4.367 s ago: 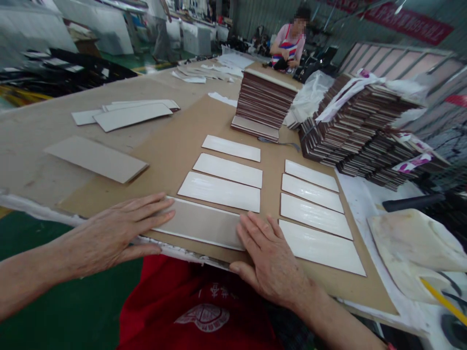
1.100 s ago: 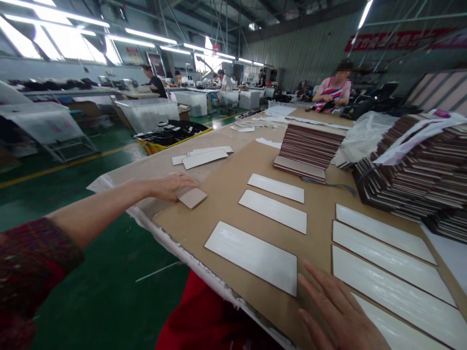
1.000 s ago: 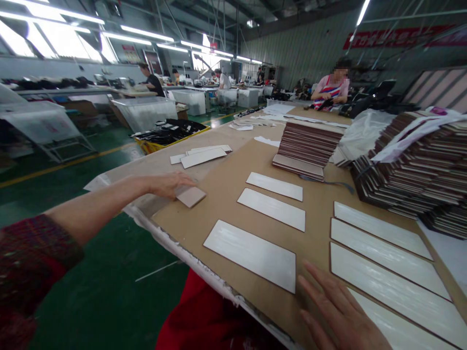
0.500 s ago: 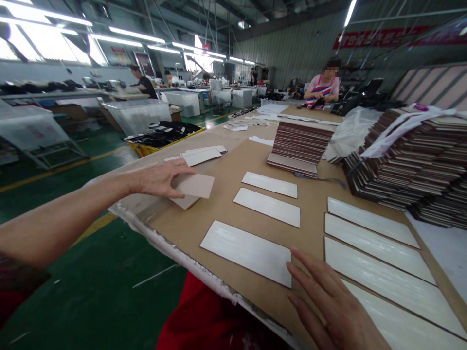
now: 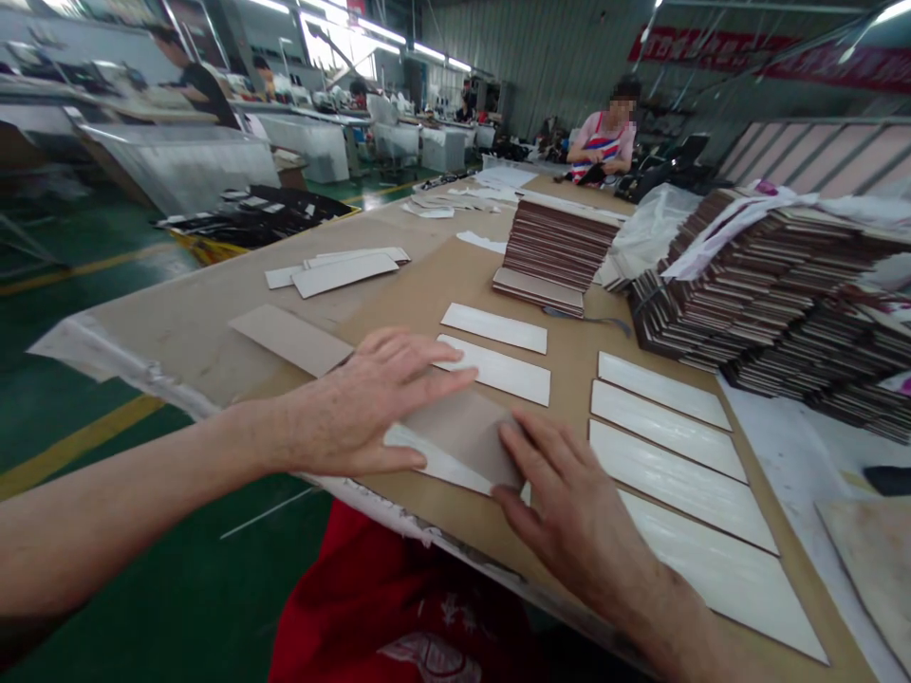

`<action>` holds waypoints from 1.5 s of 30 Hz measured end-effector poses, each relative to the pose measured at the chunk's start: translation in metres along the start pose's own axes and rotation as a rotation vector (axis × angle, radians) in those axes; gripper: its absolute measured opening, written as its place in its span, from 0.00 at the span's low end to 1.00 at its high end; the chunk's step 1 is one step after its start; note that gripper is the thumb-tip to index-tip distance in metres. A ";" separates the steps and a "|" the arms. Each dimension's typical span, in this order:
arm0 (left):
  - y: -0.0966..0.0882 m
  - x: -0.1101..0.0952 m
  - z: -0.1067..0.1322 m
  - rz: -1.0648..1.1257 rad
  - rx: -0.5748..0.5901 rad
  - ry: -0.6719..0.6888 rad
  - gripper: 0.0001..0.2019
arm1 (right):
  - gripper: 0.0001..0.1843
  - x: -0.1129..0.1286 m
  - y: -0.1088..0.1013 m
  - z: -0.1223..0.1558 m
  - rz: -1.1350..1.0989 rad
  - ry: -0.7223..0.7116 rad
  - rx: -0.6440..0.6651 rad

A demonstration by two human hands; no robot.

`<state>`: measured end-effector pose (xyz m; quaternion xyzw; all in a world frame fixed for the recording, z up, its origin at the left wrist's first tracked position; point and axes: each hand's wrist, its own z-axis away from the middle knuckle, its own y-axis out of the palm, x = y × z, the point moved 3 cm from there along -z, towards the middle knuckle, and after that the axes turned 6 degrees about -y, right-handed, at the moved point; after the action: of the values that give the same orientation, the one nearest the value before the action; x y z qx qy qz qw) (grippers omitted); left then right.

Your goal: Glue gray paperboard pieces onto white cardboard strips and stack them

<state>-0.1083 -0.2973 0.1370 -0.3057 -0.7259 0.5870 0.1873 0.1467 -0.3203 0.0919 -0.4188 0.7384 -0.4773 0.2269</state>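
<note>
A beige rectangular board [image 5: 466, 427] lies slightly askew over a white-faced board [image 5: 445, 463], whose front part still shows. My right hand [image 5: 569, 493] has its thumb and fingers closed on the right end of the beige board. Over its left part is my left hand [image 5: 370, 403], fingers spread and thumb apart; whether it touches the board is hard to see. To the left of that hand lies another beige board [image 5: 291, 337]. Just beyond the hands are two more white-faced boards [image 5: 498, 370], lying flat on the brown sheet.
Several white-faced boards [image 5: 669, 455] lie in a column on the right. Behind stands a neat stack of brown-edged boards [image 5: 559, 242], with larger piles [image 5: 775, 285] at right. Pale strips [image 5: 348, 270] rest at the table's left. Across the table a person [image 5: 604, 142] works.
My left hand has moved right from the beige boards and is now over the white-faced board. One beige board now lies on it, and my right hand has closed on its end. The view has shifted.
</note>
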 end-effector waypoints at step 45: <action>0.086 0.062 0.086 0.344 0.002 -0.345 0.31 | 0.28 -0.044 0.042 0.014 -0.264 0.111 0.400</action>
<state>-0.1892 -0.3083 0.0274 -0.3198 -0.6839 0.6545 -0.0417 0.1639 -0.2829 0.0458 -0.4317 0.5793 -0.6619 0.2001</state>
